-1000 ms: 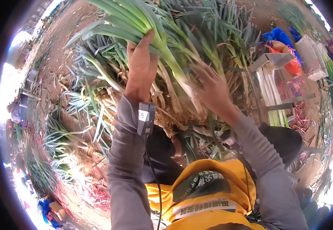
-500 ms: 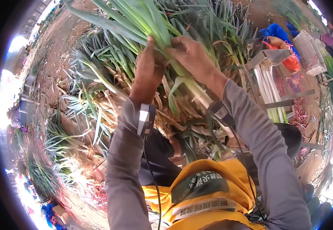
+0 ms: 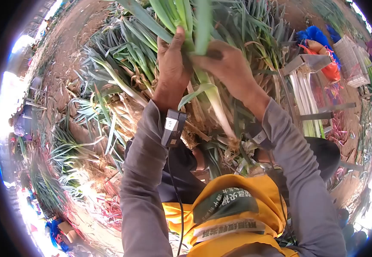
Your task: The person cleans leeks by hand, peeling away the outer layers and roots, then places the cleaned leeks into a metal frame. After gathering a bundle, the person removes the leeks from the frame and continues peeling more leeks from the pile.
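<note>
A long leek (image 3: 216, 103) hangs at a slant in front of me, its green leaves at the top and its white stalk running down to the roots. My left hand (image 3: 173, 62) is wrapped round it where the leaves fan out, thumb up along the stem. On the other side my right hand (image 3: 226, 66) pinches a green outer leaf (image 3: 202, 30) of the same leek; leaf and fingers are slightly blurred. One torn leaf curls off the stalk below the hands. Behind lies a big pile of leeks (image 3: 126, 55), roots toward me.
To the right, several trimmed white stalks (image 3: 304, 92) rest in a metal rack (image 3: 308, 63). Beyond it are blue and orange bags (image 3: 316, 40) and a pale crate (image 3: 346, 60). More leeks (image 3: 74, 150) lie on the ground at left. Cables run from both wrists.
Both hands have shifted slightly. The right hand has moved a little right, bending a leaf with it. The leek now hangs steeper, and its root end shows between my arms.
</note>
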`<state>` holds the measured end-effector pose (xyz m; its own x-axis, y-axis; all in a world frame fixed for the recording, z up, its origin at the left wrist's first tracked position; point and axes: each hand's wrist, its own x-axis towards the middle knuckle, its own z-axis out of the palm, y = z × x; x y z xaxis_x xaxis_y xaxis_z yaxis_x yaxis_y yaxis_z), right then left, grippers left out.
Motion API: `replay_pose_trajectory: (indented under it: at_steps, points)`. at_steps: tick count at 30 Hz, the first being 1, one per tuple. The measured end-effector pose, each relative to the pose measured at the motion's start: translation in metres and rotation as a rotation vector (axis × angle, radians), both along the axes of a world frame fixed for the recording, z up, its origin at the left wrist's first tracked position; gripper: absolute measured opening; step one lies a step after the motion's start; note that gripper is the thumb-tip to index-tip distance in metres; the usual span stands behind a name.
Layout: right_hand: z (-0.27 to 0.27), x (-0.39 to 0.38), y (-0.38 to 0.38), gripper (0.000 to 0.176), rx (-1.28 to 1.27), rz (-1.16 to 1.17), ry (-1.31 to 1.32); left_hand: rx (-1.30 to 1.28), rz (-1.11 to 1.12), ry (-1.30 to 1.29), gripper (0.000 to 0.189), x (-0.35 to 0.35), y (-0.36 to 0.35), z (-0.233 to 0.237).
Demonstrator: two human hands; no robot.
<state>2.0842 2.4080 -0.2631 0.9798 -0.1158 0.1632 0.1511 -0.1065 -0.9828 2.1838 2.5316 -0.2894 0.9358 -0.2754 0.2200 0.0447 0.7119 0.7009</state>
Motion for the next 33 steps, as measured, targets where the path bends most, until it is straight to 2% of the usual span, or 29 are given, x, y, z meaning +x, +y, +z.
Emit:
replay_pose_trajectory:
  at_steps: [1, 3, 4, 6, 7, 9, 11, 13, 14, 15, 16, 17, 18, 19, 20, 22, 23, 25, 26, 29, 33]
  points:
    - [0.005, -0.001, -0.001, 0.030, 0.129, -0.031, 0.083, -0.002, 0.011, -0.009, 0.030, 0.003, 0.001, 0.004]
    - [-0.009, -0.008, 0.001, 0.025, 0.205, -0.026, 0.017, -0.028, 0.002, -0.104, 0.029, 0.003, 0.004, 0.006]
    - [-0.011, -0.017, 0.002, 0.025, 0.003, 0.005, -0.122, 0.095, 0.066, -0.038, 0.030, -0.007, 0.009, 0.016]
    - [-0.011, -0.048, 0.006, 0.028, 0.178, 0.114, 0.068, 0.074, 0.094, -0.042, 0.029, 0.011, 0.022, 0.018]
    - [-0.014, -0.060, 0.005, 0.028, 0.176, 0.124, 0.069, 0.054, 0.120, -0.048, 0.029, 0.016, 0.029, 0.023]
    - [-0.031, -0.078, -0.008, 0.035, 0.469, 0.185, 0.168, 0.026, 0.140, -0.077, 0.028, 0.020, 0.040, 0.023]
    - [-0.059, -0.093, -0.034, 0.037, 0.165, 0.179, 0.445, -0.011, 0.137, -0.135, 0.028, 0.030, 0.052, 0.021]
    - [-0.103, -0.113, -0.046, 0.041, -0.445, 0.320, 0.614, 0.021, 0.163, -0.143, 0.030, 0.027, 0.062, 0.028]
    - [-0.132, -0.131, -0.051, 0.041, -0.448, 0.317, 0.614, 0.004, 0.194, -0.154, 0.031, 0.027, 0.064, 0.030]
    - [-0.164, -0.151, -0.055, 0.042, -0.828, 0.461, 0.624, -0.015, 0.226, -0.168, 0.031, 0.028, 0.065, 0.034]
    - [-0.160, -0.150, -0.048, 0.043, -1.212, 0.602, 0.616, 0.056, 0.275, -0.196, 0.031, 0.026, 0.065, 0.038]
    - [-0.161, -0.140, -0.045, 0.044, -0.857, 0.379, 0.522, 0.055, 0.280, -0.191, 0.031, 0.027, 0.065, 0.042]
    - [-0.131, -0.126, -0.021, 0.044, -0.492, 0.160, 0.449, 0.048, 0.237, -0.213, 0.031, 0.020, 0.064, 0.042]
    - [-0.110, -0.112, -0.006, 0.043, -0.451, 0.076, 0.272, 0.034, 0.182, -0.246, 0.032, 0.016, 0.059, 0.041]
    - [-0.090, -0.084, 0.004, 0.042, -0.423, -0.015, 0.062, 0.082, 0.221, -0.161, 0.031, 0.023, 0.055, 0.036]
    - [-0.062, -0.039, 0.027, 0.037, -0.385, -0.083, -0.193, 0.049, 0.222, -0.131, 0.031, 0.019, 0.043, 0.040]
    - [-0.056, -0.024, 0.031, 0.037, -0.386, -0.089, -0.190, 0.031, 0.237, -0.079, 0.030, 0.015, 0.041, 0.040]
    - [-0.052, -0.004, 0.039, 0.033, -0.614, -0.126, -0.387, 0.039, 0.257, -0.071, 0.030, 0.020, 0.043, 0.037]
    - [-0.052, -0.003, 0.042, 0.024, -0.646, -0.106, -0.392, 0.046, 0.315, -0.078, 0.032, 0.023, 0.046, 0.035]
    - [-0.063, -0.013, 0.044, 0.020, -0.747, -0.027, -0.418, 0.074, 0.403, -0.084, 0.033, 0.023, 0.054, 0.028]
    - [-0.046, -0.019, 0.033, 0.014, -0.917, 0.080, -0.418, 0.055, 0.284, -0.082, 0.029, 0.019, 0.051, 0.019]
